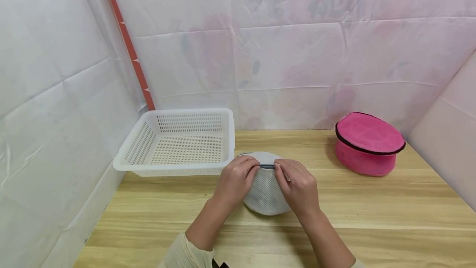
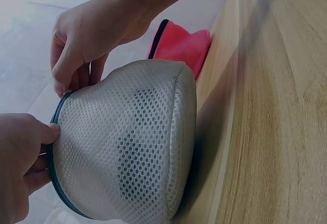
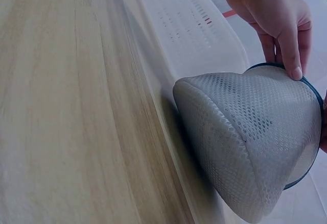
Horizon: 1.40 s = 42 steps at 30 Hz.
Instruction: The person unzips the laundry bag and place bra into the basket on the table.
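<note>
White mesh bag (image 1: 265, 197), dark rim (image 1: 267, 166) partly hidden by hands (image 1: 236, 179) (image 1: 300, 183)

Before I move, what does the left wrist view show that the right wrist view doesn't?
Only the left wrist view: the pink mesh bag with its dark trim. Only the right wrist view: the white basket's slotted wall and a bit of red strip. Both: the white mesh bag, the left hand and right hand at its rim, and the wooden table.

Matt mesh-cloth white bag (image 1: 265, 195), smooth plastic basket (image 1: 174, 168), wood-grained table (image 1: 372, 210)
</note>
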Each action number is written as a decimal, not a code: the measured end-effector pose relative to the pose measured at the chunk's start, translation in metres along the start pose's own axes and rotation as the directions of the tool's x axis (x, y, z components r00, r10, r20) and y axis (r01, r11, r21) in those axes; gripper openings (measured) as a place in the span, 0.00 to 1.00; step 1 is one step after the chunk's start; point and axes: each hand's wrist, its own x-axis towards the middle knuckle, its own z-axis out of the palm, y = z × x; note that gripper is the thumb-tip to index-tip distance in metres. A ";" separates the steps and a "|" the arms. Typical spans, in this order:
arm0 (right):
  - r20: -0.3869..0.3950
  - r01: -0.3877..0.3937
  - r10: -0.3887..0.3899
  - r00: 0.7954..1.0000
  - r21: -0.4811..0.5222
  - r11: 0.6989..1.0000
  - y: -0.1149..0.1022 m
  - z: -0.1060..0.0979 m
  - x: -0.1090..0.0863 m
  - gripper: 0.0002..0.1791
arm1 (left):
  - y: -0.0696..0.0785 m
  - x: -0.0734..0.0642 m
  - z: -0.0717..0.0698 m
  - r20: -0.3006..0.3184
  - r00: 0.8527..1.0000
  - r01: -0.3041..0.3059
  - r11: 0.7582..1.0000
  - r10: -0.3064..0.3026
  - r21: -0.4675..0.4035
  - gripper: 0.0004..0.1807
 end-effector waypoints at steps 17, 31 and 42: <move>-0.004 0.059 -0.059 0.998 0.018 0.998 -0.006 0.003 0.000 0.16 | 0.009 0.002 -0.001 0.016 0.998 -0.060 0.998 0.060 0.035 0.05; 0.001 0.107 -0.107 0.994 0.046 0.993 -0.010 0.007 -0.002 0.17 | 0.014 -0.002 0.002 0.039 0.997 -0.060 0.998 0.061 -0.007 0.05; 0.003 0.073 -0.073 0.997 0.037 0.997 -0.005 0.005 -0.001 0.13 | 0.010 -0.002 0.003 0.018 0.999 -0.043 0.997 0.044 -0.057 0.03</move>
